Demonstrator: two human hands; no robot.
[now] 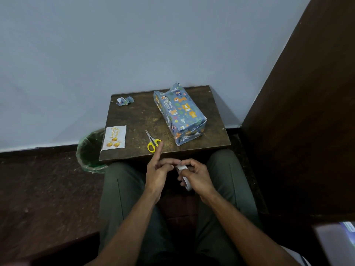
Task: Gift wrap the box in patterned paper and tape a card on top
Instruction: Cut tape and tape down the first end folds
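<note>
A box wrapped in blue animal-print paper (180, 114) lies on the right half of a small brown table (138, 116). A white card with gold balloons (114, 137) rests at the table's front left corner. Below the table's front edge, over my lap, my right hand (196, 174) grips a white tape roll (185, 177). My left hand (158, 167) is beside it, index finger pointing up, its other fingertips pinching at the tape's end.
Yellow-handled scissors (152, 142) lie near the table's front edge. A paper scrap (124, 101) sits at the back left corner. A green-lined bin (90, 150) stands left of the table. A dark wooden panel (307, 112) rises on the right.
</note>
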